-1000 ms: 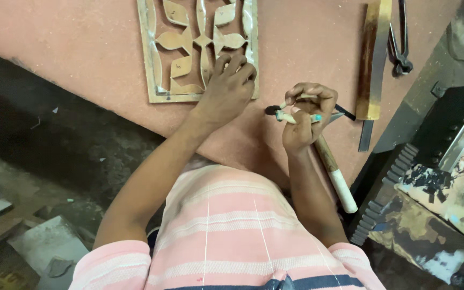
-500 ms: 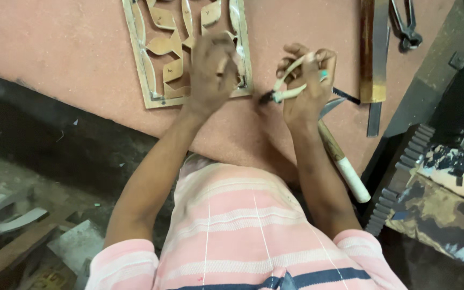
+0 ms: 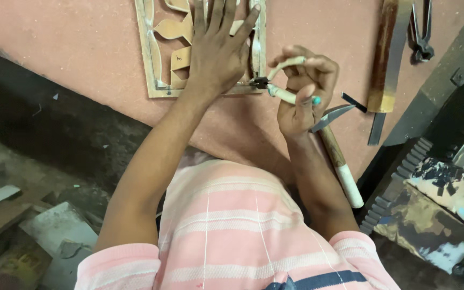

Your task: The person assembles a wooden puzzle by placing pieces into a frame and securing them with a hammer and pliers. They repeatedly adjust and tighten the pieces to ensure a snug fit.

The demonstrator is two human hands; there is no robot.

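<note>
Here the left hand lies flat, fingers spread, on the framed lattice panel at the far edge of the pink board. Just right of it, the right hand is closed around the pale handles of small pliers, whose long axis points left, the dark nose touching the panel's near right corner. No containers show.
</note>
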